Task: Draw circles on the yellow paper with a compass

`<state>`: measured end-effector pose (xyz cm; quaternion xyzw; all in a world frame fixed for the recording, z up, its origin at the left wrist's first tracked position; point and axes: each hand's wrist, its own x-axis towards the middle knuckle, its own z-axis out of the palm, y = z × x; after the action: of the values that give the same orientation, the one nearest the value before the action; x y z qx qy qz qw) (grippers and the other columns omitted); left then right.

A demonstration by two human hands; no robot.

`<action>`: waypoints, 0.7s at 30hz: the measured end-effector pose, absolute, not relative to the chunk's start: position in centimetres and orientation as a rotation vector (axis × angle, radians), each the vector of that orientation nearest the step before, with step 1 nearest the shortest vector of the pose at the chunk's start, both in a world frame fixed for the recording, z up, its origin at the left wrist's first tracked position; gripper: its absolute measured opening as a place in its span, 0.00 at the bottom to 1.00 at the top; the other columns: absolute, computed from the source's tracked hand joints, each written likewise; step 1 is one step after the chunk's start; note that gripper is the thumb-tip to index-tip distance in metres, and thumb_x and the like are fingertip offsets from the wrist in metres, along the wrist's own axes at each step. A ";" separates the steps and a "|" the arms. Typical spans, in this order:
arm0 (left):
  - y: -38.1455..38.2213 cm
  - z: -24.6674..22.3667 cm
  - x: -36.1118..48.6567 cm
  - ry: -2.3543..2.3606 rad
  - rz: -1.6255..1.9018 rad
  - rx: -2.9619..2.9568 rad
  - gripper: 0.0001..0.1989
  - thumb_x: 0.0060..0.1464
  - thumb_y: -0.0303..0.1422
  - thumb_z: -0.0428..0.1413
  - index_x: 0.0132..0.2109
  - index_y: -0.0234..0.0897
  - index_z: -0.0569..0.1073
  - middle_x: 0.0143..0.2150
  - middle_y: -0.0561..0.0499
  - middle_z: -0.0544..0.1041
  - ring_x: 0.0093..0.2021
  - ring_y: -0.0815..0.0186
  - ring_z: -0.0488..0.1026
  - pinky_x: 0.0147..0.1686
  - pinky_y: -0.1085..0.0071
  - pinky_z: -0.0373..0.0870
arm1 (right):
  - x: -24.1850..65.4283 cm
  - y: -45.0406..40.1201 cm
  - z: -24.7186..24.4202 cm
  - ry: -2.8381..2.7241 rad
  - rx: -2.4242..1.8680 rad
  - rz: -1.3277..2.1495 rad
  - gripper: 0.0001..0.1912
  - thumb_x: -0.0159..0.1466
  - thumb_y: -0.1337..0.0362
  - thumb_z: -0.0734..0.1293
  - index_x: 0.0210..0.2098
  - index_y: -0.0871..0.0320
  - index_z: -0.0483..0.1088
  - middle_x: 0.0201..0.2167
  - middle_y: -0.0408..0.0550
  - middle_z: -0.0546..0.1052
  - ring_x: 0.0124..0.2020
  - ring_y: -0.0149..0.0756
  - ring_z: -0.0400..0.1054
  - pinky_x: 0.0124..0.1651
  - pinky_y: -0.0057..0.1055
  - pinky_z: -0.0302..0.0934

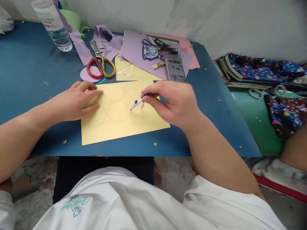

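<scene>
A sheet of yellow paper (124, 132) lies on the blue table, with several thin pencil circles drawn on it. My left hand (79, 99) rests flat on the sheet's left part, its fingers spread over the edge of a circle. Pinched between the thumb and fingers of my right hand (172, 100) is a white and blue drawing compass (136, 103). One tip of the compass is at the right rim of the lower middle circle (118, 111); its other leg points down at the paper to the right. My right fingers hide the compass's top.
Behind the sheet lie red and yellow-handled scissors (101, 67), a clear set square (126, 70), purple paper (134, 48), a keychain (150, 52) and a grey device (176, 69). A water bottle (54, 27) stands at the back left. A green table (249, 111) adjoins on the right, where part of another person shows.
</scene>
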<state>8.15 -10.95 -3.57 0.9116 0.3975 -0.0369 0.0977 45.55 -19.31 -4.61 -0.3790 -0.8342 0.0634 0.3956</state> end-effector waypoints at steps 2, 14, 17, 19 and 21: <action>-11.0 -3.6 8.2 1.190 -0.096 2.706 0.40 0.82 0.54 0.44 0.85 0.35 0.75 0.81 0.32 0.71 0.81 0.34 0.68 0.86 0.37 0.65 | 45.6 -19.3 -4.7 -2.109 -0.930 0.146 0.12 0.86 0.53 0.69 0.53 0.46 0.85 0.46 0.50 0.92 0.42 0.46 0.87 0.50 0.46 0.86; -11.4 -3.3 8.3 1.175 -0.106 2.709 0.39 0.85 0.51 0.45 0.86 0.31 0.75 0.81 0.31 0.70 0.80 0.37 0.66 0.87 0.39 0.63 | 45.8 -19.2 -4.8 -2.072 -0.913 0.200 0.09 0.86 0.52 0.71 0.54 0.45 0.85 0.46 0.50 0.92 0.41 0.47 0.87 0.49 0.47 0.86; -11.4 -3.3 8.2 1.173 -0.104 2.712 0.39 0.85 0.51 0.44 0.86 0.33 0.75 0.81 0.31 0.70 0.80 0.37 0.66 0.87 0.39 0.64 | 45.8 -19.3 -4.7 -2.084 -0.931 0.219 0.10 0.86 0.53 0.71 0.55 0.45 0.85 0.48 0.50 0.92 0.43 0.48 0.88 0.51 0.49 0.86; -11.4 -3.3 8.3 1.166 -0.113 2.717 0.40 0.85 0.51 0.43 0.86 0.31 0.75 0.81 0.29 0.70 0.80 0.36 0.66 0.87 0.37 0.64 | 45.7 -19.3 -4.7 -2.098 -0.950 0.230 0.10 0.86 0.53 0.70 0.55 0.45 0.85 0.48 0.51 0.92 0.43 0.48 0.88 0.52 0.50 0.87; -11.3 -3.2 8.3 1.165 -0.117 2.714 0.40 0.85 0.52 0.43 0.85 0.30 0.75 0.81 0.29 0.70 0.81 0.35 0.66 0.87 0.37 0.64 | 45.7 -19.3 -4.6 -2.108 -0.959 0.223 0.10 0.86 0.53 0.69 0.55 0.46 0.84 0.48 0.51 0.92 0.43 0.48 0.88 0.52 0.49 0.87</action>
<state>8.29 -11.34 -3.25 0.9143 0.3923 -0.0393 0.0926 45.71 -19.33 -4.64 -0.3785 -0.8318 0.0878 0.3963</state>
